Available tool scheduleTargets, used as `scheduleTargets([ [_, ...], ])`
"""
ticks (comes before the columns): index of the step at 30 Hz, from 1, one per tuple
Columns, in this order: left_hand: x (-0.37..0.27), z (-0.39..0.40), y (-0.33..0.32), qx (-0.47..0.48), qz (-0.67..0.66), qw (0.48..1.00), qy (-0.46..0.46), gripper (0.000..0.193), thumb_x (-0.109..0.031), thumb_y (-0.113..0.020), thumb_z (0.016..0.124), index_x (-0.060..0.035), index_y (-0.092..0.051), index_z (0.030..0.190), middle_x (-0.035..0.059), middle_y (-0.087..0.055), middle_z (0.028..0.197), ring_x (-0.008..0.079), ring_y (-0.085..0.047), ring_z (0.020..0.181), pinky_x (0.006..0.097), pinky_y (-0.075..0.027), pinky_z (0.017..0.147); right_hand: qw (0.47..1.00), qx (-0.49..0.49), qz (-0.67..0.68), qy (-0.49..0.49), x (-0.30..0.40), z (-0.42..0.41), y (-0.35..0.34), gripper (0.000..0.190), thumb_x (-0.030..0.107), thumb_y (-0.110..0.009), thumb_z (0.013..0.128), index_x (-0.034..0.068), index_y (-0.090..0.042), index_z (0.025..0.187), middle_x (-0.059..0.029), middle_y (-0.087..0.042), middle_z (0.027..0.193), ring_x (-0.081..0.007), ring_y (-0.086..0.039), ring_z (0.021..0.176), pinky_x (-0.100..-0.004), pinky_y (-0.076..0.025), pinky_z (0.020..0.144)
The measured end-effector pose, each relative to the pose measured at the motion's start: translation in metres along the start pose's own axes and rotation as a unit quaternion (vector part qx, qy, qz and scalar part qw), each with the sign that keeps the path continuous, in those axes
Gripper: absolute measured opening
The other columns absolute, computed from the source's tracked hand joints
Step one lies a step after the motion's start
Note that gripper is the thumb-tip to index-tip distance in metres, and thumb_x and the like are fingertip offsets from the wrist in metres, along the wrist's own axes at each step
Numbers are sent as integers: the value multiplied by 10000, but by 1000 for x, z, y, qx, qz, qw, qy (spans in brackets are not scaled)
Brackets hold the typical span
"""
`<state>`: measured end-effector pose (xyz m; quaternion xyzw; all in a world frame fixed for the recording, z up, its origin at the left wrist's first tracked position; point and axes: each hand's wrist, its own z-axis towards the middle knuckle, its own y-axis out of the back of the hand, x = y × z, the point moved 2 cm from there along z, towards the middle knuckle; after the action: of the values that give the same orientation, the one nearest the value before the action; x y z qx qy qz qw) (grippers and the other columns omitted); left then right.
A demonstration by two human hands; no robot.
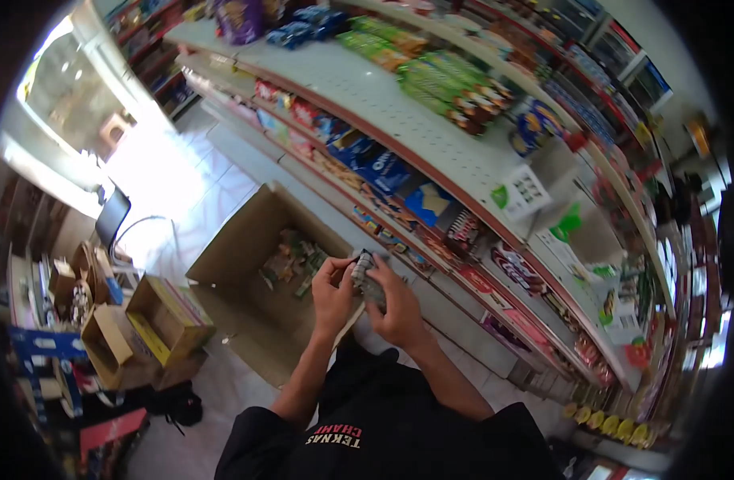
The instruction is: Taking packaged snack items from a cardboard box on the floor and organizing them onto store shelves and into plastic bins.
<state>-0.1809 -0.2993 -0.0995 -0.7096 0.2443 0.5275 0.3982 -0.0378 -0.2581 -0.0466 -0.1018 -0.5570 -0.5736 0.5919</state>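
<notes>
Both hands hold one small crinkled packet (370,281), greyish with dark markings, in front of my body. My left hand (333,300) pinches its left side, thumb against fingers. Around the right side curl the fingers of my right hand (397,309). What the packet contains cannot be told. Below and left of the hands, a large open cardboard box (223,249) stands on the floor. Small green and brown packets (292,261) lie loose at its bottom.
On my right runs a store shelf (355,81) stocked with snacks, including green packets (451,90) on top. An open display carton (559,174) stands farther along it. Smaller empty cartons (169,318) sit at the left. A bright doorway (85,102) is at upper left.
</notes>
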Motion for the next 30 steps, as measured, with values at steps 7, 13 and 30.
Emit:
scheduleTargets([
  [7,0,-30,-78,66,33,997,-35,97,-85,-628,955,-1,-633,1002,-1,-646,890,47,-580,795,211,-477,657,994,-4,-100,51,-10,-81,88,534,199,-744,852,44,-525,1315,-194,-493,1400,-376,-549,1215,-437,-458,998],
  [13,12,-81,-155,216,16,975,50,109,-126,-641,960,-26,-632,1004,-16,-645,886,42,-598,788,222,-508,611,973,-158,98,-136,-31,-131,133,607,244,-715,896,60,-429,1399,-212,-585,1246,-316,-614,1116,-387,-485,924],
  [30,8,-129,-224,261,-91,960,40,215,-116,-637,965,11,-596,1134,14,-655,955,71,-601,852,227,-491,764,953,-200,89,-208,-30,-190,186,536,241,-781,819,-19,-549,1228,-167,-681,973,-205,-663,872,-329,-518,802],
])
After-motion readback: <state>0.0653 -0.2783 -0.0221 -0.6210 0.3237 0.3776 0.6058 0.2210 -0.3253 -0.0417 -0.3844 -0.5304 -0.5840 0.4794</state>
